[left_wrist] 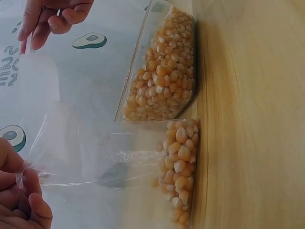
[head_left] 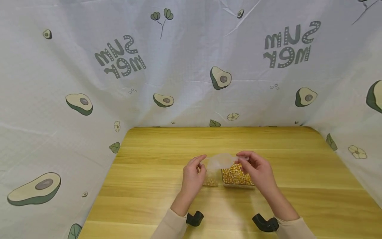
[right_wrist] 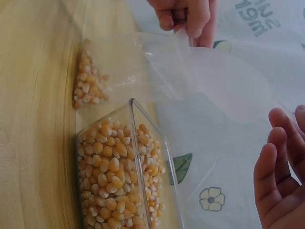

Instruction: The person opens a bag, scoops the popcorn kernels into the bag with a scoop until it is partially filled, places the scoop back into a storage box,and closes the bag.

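Observation:
My left hand [head_left: 191, 174] pinches the top edge of a clear plastic bag [left_wrist: 109, 157], which stands upright with corn kernels [left_wrist: 181, 162] gathered at its bottom. In my right hand [head_left: 259, 171] is a whitish translucent scoop [head_left: 221, 161], gripped by its thin handle between thumb and fingers. The bowl of the scoop overlaps the bag's mouth in the right wrist view, and no kernels show in it. Just right of the bag stands a clear rectangular container [right_wrist: 132, 112] filled with corn kernels, below the right hand.
A wooden table [head_left: 143, 186] lies under everything. Behind it and at both sides hangs a pale cloth [head_left: 185, 66] printed with avocados. Black wrist mounts [head_left: 195, 219] sit at both sleeves, close above the table's near part.

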{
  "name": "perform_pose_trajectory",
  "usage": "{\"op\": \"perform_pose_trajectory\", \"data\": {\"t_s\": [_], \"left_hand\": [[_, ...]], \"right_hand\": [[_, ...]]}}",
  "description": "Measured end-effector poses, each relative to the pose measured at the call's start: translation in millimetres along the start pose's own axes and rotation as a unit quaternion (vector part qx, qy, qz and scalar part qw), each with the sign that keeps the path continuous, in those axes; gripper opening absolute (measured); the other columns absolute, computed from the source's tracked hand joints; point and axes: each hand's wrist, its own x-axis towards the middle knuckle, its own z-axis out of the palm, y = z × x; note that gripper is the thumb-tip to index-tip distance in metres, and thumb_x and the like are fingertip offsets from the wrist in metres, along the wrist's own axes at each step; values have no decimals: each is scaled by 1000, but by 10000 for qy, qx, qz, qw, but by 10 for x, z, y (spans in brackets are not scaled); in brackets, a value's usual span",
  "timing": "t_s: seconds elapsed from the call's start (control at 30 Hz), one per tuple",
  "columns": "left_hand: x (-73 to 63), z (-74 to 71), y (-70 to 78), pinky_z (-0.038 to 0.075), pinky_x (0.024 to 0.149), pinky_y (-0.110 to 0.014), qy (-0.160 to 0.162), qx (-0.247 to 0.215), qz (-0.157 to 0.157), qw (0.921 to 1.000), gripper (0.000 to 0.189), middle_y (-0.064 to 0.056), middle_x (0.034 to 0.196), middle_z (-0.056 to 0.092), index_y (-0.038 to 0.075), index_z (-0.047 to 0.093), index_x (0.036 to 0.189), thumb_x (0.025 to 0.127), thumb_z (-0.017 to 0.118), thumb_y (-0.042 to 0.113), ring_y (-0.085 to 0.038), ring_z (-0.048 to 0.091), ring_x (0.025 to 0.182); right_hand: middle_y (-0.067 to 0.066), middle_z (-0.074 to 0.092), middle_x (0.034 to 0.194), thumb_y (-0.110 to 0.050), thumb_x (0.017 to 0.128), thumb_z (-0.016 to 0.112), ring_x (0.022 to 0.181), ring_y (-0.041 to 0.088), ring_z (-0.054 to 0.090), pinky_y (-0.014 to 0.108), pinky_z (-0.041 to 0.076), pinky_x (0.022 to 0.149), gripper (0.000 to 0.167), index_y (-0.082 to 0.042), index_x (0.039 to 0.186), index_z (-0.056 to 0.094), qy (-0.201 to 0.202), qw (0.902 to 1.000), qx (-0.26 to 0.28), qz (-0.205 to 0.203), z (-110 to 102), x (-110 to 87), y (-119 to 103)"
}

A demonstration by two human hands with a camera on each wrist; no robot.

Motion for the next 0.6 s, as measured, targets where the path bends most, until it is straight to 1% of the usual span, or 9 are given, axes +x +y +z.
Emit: {"op": "perform_pose_trajectory", "data": {"t_s": [0.1,0.13,0.23,0.37,0.43,0.6], "left_hand": [[8,1,7,29,44,-13,23,-83,-13,10000,35,-13,118,72,4,72,121,92,55,-7,3,27,46],[9,0,9,29,44,-13,28,-97,-35,9999,35,-13,118,72,4,72,121,92,55,-7,3,26,46],[13,2,18,30,46,-13,57,-115,-90,9999,34,-13,118,72,5,72,120,92,55,-6,3,29,49],[19,14,23,31,49,-14,109,-137,-143,9997,34,-13,117,73,5,72,120,93,56,-6,2,32,53],[21,20,22,31,49,-14,129,-136,-148,9997,33,-13,116,73,5,73,120,93,56,-5,1,32,54],[30,30,35,34,50,-14,183,-146,-186,9996,33,-12,116,73,6,73,119,93,56,-5,0,35,56]], "right_hand": [[-2,72,86,-10,100,59,65,18,58,27,50,55,20,4,112,66,14,10000,43,-20,-12,-9,25],[-1,72,86,-10,100,58,65,17,58,27,50,55,20,5,112,66,11,10000,83,-3,-17,-13,36],[-3,73,87,-12,101,57,65,16,58,27,52,57,23,6,114,64,22,9997,223,135,-40,-20,59],[-7,73,89,-18,102,56,66,15,57,27,53,59,27,4,116,63,87,9982,429,416,-101,-24,70],[-5,73,90,-19,102,56,67,14,57,26,53,60,28,4,117,62,129,9970,584,498,-141,-32,79],[-6,73,89,-19,102,57,65,12,57,25,52,59,23,-3,115,65,457,9920,969,664,-239,-77,106]]}}
